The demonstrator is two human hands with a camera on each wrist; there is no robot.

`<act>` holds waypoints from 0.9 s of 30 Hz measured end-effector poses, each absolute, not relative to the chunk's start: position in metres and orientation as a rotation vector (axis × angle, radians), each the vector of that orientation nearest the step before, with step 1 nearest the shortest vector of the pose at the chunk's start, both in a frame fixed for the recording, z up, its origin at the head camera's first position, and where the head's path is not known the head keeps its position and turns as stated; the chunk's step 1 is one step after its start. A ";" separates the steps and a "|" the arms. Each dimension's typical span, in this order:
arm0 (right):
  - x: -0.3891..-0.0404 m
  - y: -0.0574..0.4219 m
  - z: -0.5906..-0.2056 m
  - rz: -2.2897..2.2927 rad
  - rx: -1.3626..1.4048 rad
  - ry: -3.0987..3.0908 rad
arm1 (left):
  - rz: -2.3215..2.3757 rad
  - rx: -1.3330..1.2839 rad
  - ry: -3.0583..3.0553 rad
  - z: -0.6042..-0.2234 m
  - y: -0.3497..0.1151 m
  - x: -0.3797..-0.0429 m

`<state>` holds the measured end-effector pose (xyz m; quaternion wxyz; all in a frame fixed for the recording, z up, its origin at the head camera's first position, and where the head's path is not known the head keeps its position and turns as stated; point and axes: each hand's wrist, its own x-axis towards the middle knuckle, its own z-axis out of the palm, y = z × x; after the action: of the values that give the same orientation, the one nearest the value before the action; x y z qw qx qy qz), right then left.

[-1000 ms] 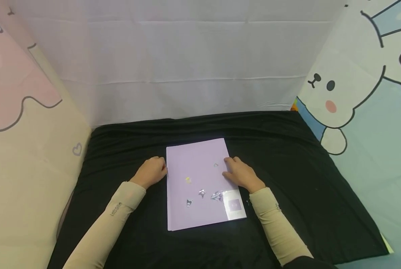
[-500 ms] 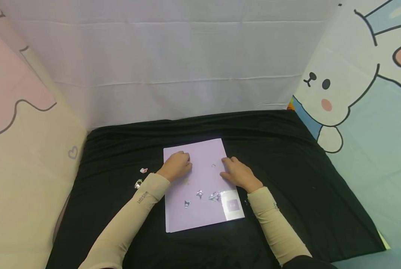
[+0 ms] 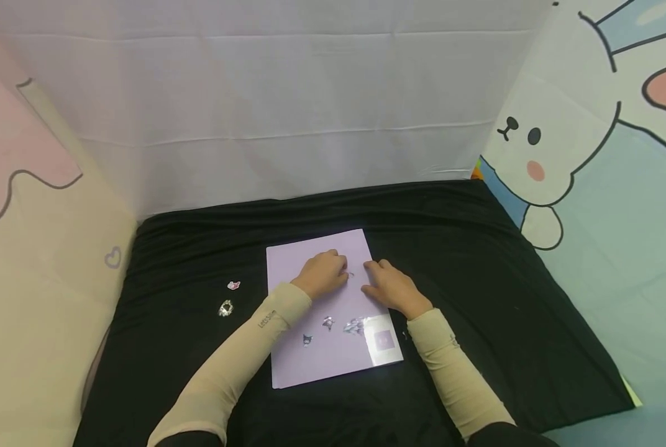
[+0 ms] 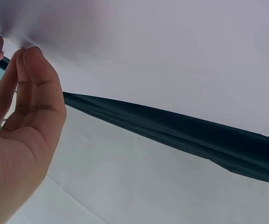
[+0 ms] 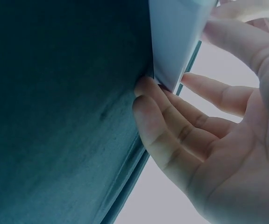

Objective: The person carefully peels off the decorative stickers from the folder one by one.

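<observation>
A lilac folder lies on the black cloth, with shiny stickers scattered over its cover. My left hand is over the cover's upper part, fingertips down at the surface near a small pale sticker. In the left wrist view the fingers of the left hand bend gently together, the thumb apart from them. My right hand holds the folder's right edge, thumb and index fingertip on the cover. In the right wrist view the other fingers reach the edge's side. Silvery stickers show lower on the cover.
Left of the folder, a pinkish sticker and a ring-shaped shiny sticker lie on the black cloth. A clear glossy rectangle sits at the folder's lower right corner. Hanging sheets surround the table on three sides.
My left hand has moved right from beside the folder's left edge to over its cover, uncovering two stickers on the cloth. The right hand has stayed at the right edge.
</observation>
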<state>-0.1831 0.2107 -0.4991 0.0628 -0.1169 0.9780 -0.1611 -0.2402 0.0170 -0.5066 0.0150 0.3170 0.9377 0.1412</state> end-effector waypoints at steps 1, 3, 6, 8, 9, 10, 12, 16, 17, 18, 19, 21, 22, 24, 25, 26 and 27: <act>-0.183 0.210 -0.499 -0.485 -0.356 2.955 | 0.437 0.996 2.916 -0.507 0.018 -0.240; -0.184 0.210 -0.500 -0.486 -0.350 2.953 | 0.447 1.017 2.912 -0.507 0.021 -0.239; -0.185 0.210 -0.501 -0.478 -0.344 2.955 | 0.452 1.035 2.903 -0.507 0.024 -0.239; -0.185 0.210 -0.501 -0.478 -0.341 2.955 | 0.448 1.033 2.902 -0.508 0.025 -0.239; -0.185 0.210 -0.501 -0.477 -0.342 2.956 | 0.449 1.029 2.902 -0.508 0.025 -0.239; -0.185 0.210 -0.501 -0.477 -0.342 2.957 | 0.450 1.025 2.903 -0.508 0.025 -0.239; -0.185 0.210 -0.501 -0.478 -0.341 2.958 | 0.454 1.017 2.903 -0.508 0.026 -0.239; -0.184 0.209 -0.501 -0.477 -0.345 2.956 | 0.450 1.010 2.912 -0.508 0.026 -0.238; -0.184 0.209 -0.500 -0.477 -0.347 2.955 | 0.445 1.009 2.913 -0.507 0.026 -0.238; -0.183 0.209 -0.500 -0.477 -0.347 2.954 | 0.434 1.009 2.916 -0.507 0.026 -0.238; -0.183 0.208 -0.499 -0.479 -0.346 2.954 | 0.428 1.006 2.918 -0.507 0.025 -0.238; -0.183 0.208 -0.498 -0.478 -0.344 2.955 | 0.423 0.994 2.919 -0.505 0.023 -0.238; -0.183 0.208 -0.498 -0.478 -0.342 2.954 | 0.432 0.982 2.919 -0.504 0.022 -0.238; -0.183 0.208 -0.498 -0.480 -0.333 2.951 | 0.439 0.958 2.923 -0.502 0.018 -0.238; -0.183 0.208 -0.498 -0.483 -0.332 2.949 | 0.447 0.946 2.924 -0.501 0.015 -0.238; -0.183 0.208 -0.499 -0.484 -0.329 2.945 | 0.452 0.932 2.927 -0.501 0.011 -0.238; -0.183 0.208 -0.499 -0.485 -0.326 2.942 | 0.453 0.919 2.930 -0.501 0.007 -0.238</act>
<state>-0.1832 0.2083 -0.4987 0.0709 -0.1086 0.9783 -0.1614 -0.2379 0.0074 -0.5009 0.0186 0.2960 0.9438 0.1459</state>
